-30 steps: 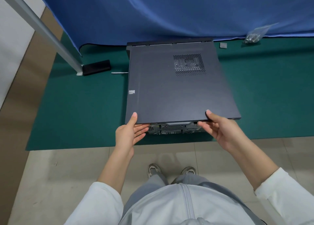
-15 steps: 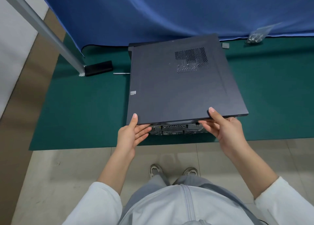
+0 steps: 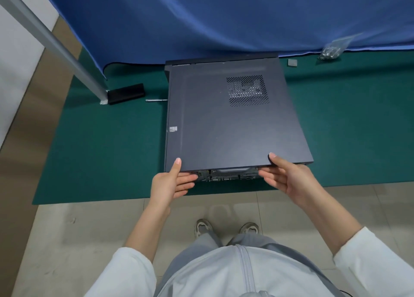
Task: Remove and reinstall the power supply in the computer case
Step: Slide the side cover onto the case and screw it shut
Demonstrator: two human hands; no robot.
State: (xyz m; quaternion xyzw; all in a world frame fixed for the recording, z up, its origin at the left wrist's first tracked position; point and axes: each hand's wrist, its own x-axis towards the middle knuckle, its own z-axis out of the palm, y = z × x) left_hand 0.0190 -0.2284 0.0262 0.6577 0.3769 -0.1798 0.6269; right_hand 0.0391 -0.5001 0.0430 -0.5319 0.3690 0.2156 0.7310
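A dark grey computer case [image 3: 202,178] lies flat on the green mat [image 3: 100,153]. Over it sits its side panel [image 3: 224,126], with a perforated vent [image 3: 247,90] near the far right. My left hand [image 3: 170,182] pinches the panel's near left edge, thumb on top and fingers underneath. My right hand [image 3: 289,180] grips the near right edge the same way. The case's rear ports show under the panel's near edge. The power supply is hidden inside.
A screwdriver [image 3: 155,100] and a black block [image 3: 125,93] lie left of the case by a metal pole [image 3: 51,41]. A bag of screws [image 3: 331,50] and a small grey square [image 3: 292,62] sit far right. A blue curtain [image 3: 224,16] hangs behind.
The panel, lifted and tilted half a second ago, has come back down and now lies nearly flat over the case. Both hands stay on its near edge.
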